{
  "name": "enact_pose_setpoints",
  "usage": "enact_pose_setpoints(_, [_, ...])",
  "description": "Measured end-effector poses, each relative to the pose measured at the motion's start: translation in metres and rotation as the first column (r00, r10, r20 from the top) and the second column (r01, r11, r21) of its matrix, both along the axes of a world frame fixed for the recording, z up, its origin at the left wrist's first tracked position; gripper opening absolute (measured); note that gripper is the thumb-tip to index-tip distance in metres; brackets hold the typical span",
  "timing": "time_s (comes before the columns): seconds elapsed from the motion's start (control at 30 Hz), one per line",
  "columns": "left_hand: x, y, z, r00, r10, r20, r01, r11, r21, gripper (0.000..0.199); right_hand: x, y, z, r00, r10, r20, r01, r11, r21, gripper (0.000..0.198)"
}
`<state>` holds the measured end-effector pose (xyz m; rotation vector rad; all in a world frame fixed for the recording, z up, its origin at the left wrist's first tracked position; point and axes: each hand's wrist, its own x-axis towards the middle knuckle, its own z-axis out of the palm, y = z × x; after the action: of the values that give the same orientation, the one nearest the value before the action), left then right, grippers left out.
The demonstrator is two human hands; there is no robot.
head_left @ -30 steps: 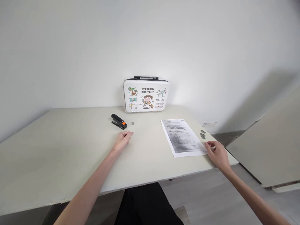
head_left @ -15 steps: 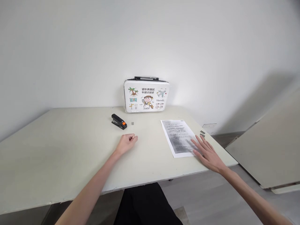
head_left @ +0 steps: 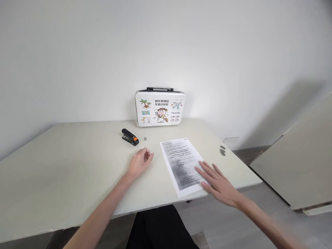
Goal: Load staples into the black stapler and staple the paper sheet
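A printed sheet of paper (head_left: 178,155) lies slanted on the table, its near edge close to the table's front. My right hand (head_left: 216,181) rests flat on the paper's right side with fingers spread, covering part of the near right corner. To the left, my left hand (head_left: 140,162) lies on the table in a loose fist, and nothing shows in it. Just beyond that fist are a black stapler (head_left: 130,137) with an orange patch and a small grey strip of staples (head_left: 145,138). More staple strips (head_left: 222,151) lie near the right edge.
A white case (head_left: 159,109) with cartoon prints and a black handle stands at the back, against the wall (head_left: 103,62). The pale table (head_left: 64,166) ends close in front of my legs (head_left: 160,230). A white panel (head_left: 298,162) stands beyond the right edge.
The paper has slid left and toward me under my right hand. The staple strips at the right are now uncovered. My left hand stays near the same spot, its fingers a little looser.
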<state>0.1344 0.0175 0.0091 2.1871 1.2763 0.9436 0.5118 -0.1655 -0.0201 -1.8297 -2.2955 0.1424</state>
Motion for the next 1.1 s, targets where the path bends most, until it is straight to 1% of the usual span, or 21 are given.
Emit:
enact_pose_setpoints(0.07, [0.007, -0.006, 0.001, 1.0, -0.022, -0.02, 0.024, 0.997, 0.072, 0.025, -0.033, -0.007, 0.008, 0.999, 0.042, -0.031, -0.042, 0.999, 0.006, 0.065])
enact_pose_setpoints(0.13, [0.016, -0.012, 0.0, 0.994, -0.073, -0.087, 0.086, 0.985, 0.152, 0.024, -0.071, -0.012, 0.014, 0.993, 0.106, -0.059, -0.105, 0.994, 0.021, 0.065])
enact_pose_setpoints(0.2, [0.025, -0.018, -0.004, 0.973, -0.094, -0.212, 0.134, 0.974, 0.183, 0.037, -0.11, -0.012, 0.018, 0.986, 0.146, -0.087, -0.14, 0.988, 0.069, 0.063])
enact_pose_setpoints(0.23, [0.028, -0.022, -0.007, 0.955, -0.082, -0.284, 0.132, 0.977, 0.164, 0.048, -0.129, -0.012, 0.02, 0.983, 0.152, -0.101, -0.143, 0.985, 0.093, 0.062])
enact_pose_setpoints(0.3, [0.027, -0.028, -0.015, 0.911, -0.032, -0.412, 0.077, 0.993, 0.093, 0.069, -0.159, -0.009, 0.022, 0.978, 0.131, -0.163, -0.11, 0.985, 0.131, 0.058])
enact_pose_setpoints(0.37, [0.016, -0.033, -0.022, 0.863, 0.011, -0.504, 0.019, 0.998, 0.054, 0.078, -0.176, -0.005, 0.025, 0.956, 0.152, -0.252, -0.126, 0.985, 0.116, 0.056])
enact_pose_setpoints(0.43, [-0.005, -0.038, -0.027, 0.83, 0.049, -0.556, -0.014, 0.998, 0.067, 0.079, -0.176, 0.0, 0.025, 0.924, 0.177, -0.339, -0.15, 0.983, 0.104, 0.054])
enact_pose_setpoints(0.53, [-0.045, -0.042, -0.027, 0.794, 0.119, -0.596, -0.07, 0.992, 0.106, 0.078, -0.15, 0.01, 0.019, 0.895, 0.166, -0.414, -0.127, 0.985, 0.12, 0.053])
enact_pose_setpoints(0.63, [-0.077, -0.041, -0.02, 0.766, 0.154, -0.624, -0.113, 0.988, 0.105, 0.076, -0.118, 0.023, 0.01, 0.872, 0.063, -0.485, -0.029, 0.997, 0.078, 0.052])
enact_pose_setpoints(0.7, [-0.088, -0.039, -0.016, 0.756, 0.148, -0.637, -0.117, 0.989, 0.091, 0.076, -0.105, 0.03, 0.006, 0.823, -0.027, -0.568, 0.058, 0.998, 0.036, 0.049])
enact_pose_setpoints(0.8, [-0.091, -0.036, -0.012, 0.761, 0.129, -0.636, -0.102, 0.992, 0.079, 0.075, -0.102, 0.034, 0.004, 0.747, -0.096, -0.658, 0.132, 0.991, 0.005, 0.044])
enact_pose_setpoints(0.93, [-0.096, -0.034, -0.006, 0.796, 0.104, -0.596, -0.05, 0.993, 0.107, 0.071, -0.109, 0.032, 0.003, 0.74, -0.081, -0.668, 0.146, 0.988, 0.042, 0.04])
enact_pose_setpoints(1.0, [-0.109, -0.031, -0.004, 0.817, 0.153, -0.556, -0.082, 0.985, 0.15, 0.069, -0.111, 0.032, 0.003, 0.736, -0.082, -0.672, 0.163, 0.985, 0.058, 0.04])
enact_pose_setpoints(1.1, [-0.14, -0.026, -0.007, 0.833, 0.25, -0.493, -0.198, 0.968, 0.156, 0.068, -0.111, 0.032, 0.004, 0.709, -0.089, -0.7, 0.181, 0.982, 0.059, 0.039])
